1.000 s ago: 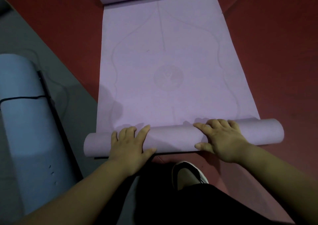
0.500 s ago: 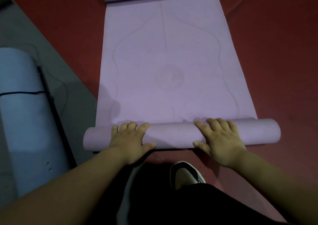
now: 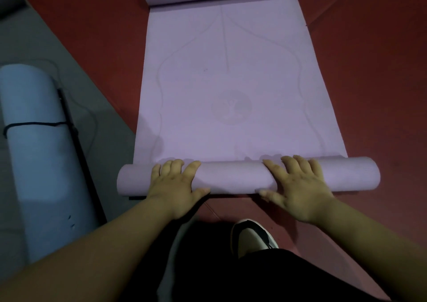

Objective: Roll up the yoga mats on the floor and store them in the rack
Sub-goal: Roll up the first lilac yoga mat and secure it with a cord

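Two hands, left hand [image 3: 173, 185] and right hand [image 3: 298, 186], fingers spread, press flat atop the rolled near end of the lilac foam yoga mat [image 3: 231, 94] on the red floor [image 3: 369, 70].

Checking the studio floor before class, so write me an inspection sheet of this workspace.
Surface: red floor, with a grey area at the left.
Job's things: purple mat rolled at its near end, the far end curled too; blue mat already rolled, bound by a black strap.
Clutter: nothing seen.
Hands: left hand and right hand both press on the near roll, fingers over its top.
Cables: thin dark cord looping on the grey area beside the blue mat.
Surroundings: person's shoe just behind the roll; rack not in view.
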A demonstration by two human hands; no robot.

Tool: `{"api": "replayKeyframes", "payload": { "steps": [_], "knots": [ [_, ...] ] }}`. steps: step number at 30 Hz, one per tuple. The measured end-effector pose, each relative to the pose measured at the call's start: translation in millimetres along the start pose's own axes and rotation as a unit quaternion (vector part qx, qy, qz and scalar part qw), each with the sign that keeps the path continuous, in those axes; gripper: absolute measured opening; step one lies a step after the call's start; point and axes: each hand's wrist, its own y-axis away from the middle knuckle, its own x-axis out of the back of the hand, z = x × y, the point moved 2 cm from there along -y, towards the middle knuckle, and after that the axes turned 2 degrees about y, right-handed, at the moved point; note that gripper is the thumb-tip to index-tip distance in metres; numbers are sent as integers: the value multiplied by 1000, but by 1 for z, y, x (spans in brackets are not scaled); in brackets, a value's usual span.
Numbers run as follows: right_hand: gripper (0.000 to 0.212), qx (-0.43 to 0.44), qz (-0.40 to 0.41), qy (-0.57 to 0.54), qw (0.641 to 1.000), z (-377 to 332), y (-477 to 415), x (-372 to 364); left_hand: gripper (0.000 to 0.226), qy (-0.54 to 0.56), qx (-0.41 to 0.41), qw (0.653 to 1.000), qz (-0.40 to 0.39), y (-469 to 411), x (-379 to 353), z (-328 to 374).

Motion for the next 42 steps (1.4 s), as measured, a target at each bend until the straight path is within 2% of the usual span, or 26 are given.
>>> {"api": "replayKeyframes", "payload": {
  "steps": [2,7,11,13,18,22,25,28,32,34,39,42],
  "knots": [
    [89,1,32,5,999,-5,5,-12,105,-6,6,1000,-27,-1,6,1],
    [85,-9,23,6,1000,0,-9,-6,104,6,16,999,-36,-4,12,4],
    [97,-10,-32,5,999,8,-22,7,96,18,-5,997,71,13,-10,4],
    [100,-9,-41,6,999,7,-25,8,96,11,-15,996,90,15,-21,3],
    [97,-15,-7,3,1000,8,-30,15,105,7,11,999,35,-9,3,1],
    [85,5,87,14,996,-4,-19,-4,87,-7,11,1000,-11,-24,18,-3],
    [80,-8,83,-1,997,-2,-27,-1,83,-9,8,1000,-17,-27,22,-1],
    [84,-8,48,-7,999,3,-37,9,84,23,17,999,-19,-35,30,-3],
    [91,-10,4,-7,1000,6,-49,20,94,29,-2,996,81,-13,8,-4],
    [93,-7,-2,-10,1000,8,-51,22,97,18,-22,994,105,-10,-2,-7],
    [95,-10,-4,-27,1000,11,-64,30,106,3,4,999,41,-35,19,-11],
    [88,-15,74,-41,996,6,-54,23,106,1,2,1000,-10,-48,31,-15]
  ]
}}
